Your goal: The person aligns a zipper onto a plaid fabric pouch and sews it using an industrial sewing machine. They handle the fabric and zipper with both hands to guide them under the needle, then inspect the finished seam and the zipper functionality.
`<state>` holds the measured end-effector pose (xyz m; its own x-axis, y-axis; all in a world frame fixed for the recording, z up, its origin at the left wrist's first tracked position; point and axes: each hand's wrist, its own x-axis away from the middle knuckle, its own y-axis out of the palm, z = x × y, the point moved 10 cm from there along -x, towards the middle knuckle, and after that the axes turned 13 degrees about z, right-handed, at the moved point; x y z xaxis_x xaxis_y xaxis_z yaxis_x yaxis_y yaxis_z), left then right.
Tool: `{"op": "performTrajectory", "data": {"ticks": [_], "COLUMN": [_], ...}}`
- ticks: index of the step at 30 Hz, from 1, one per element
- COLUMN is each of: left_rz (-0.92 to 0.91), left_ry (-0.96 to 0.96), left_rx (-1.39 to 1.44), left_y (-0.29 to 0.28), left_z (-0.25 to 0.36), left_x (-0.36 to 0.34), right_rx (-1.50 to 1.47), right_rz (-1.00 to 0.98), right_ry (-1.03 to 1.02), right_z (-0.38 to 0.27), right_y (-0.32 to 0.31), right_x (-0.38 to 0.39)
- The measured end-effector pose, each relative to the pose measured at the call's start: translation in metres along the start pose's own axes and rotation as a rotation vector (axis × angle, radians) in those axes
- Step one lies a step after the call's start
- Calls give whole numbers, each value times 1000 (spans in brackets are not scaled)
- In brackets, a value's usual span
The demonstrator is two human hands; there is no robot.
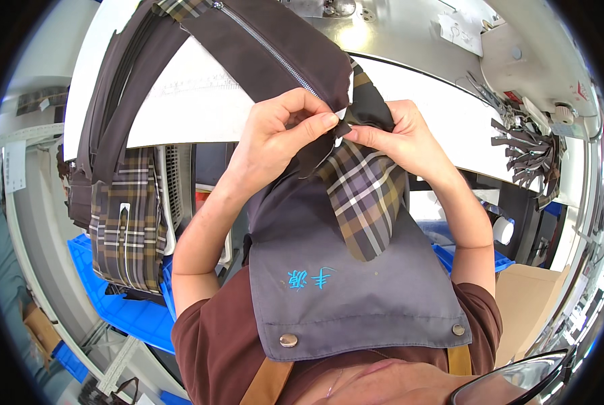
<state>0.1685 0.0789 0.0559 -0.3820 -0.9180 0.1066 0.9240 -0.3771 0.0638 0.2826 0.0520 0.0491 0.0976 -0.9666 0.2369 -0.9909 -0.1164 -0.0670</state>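
Observation:
A dark brown fabric panel (302,34) with a silver zipper (268,50) lies across the white table and reaches toward me. At its near end my left hand (278,135) pinches the fabric edge between thumb and fingers, by the zipper's end. Close beside it, my right hand (406,138) is closed with its thumb on a small dark fabric tab (343,128). Both thumbs nearly meet there. A plaid fabric piece (366,202) hangs below the hands, over my grey apron (356,290). The fingertips behind the cloth are hidden.
Dark strips (123,81) drape over the white table's (194,101) left edge. Plaid pieces with a zipper (130,229) hang above a blue crate (106,297). A sewing machine (538,67) and a bunch of dark strips (528,158) are at right; a cardboard box (528,304) is lower right.

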Motion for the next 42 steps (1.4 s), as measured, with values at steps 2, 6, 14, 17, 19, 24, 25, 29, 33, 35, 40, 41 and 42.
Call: {"op": "performTrajectory", "data": {"ticks": [2,6,14,17,19,24,25,29,33,35,40,41,42], "left_rz": [38,190,290,293,292,303,303,316,312,295,211,204,199], "left_ry": [81,586,730,732,737,740,813,1012,999,912,426,376,325], "left_rx": [-80,-466,-583,-560,-544,-583,-649,-802,-772,-684,-302,-271,-240], "left_y": [-1,0,-1,-2,-2,-2,2,15,15,10,-7,-8,-8], "left_z": [7,53,52,54,56,54,58,63,61,57,29,25,20], "left_x": [0,23,40,39,39,40,44,58,56,50,27,25,23], "right_rx": [-41,-165,-258,-273,-268,-195,-148,-126,-164,-205,-241,-238,-226], "right_rz": [-37,33,87,80,79,79,53,20,33,36,65,72,67], "right_ry": [18,61,122,127,131,108,101,99,106,81,56,52,49], "right_z": [1,12,14,12,13,10,10,7,14,12,9,9,10], "right_y": [0,-4,-3,-2,-2,-2,-2,3,1,1,3,2,3], "right_x": [1,2,3,3,3,5,5,6,7,7,7,7,7]}}
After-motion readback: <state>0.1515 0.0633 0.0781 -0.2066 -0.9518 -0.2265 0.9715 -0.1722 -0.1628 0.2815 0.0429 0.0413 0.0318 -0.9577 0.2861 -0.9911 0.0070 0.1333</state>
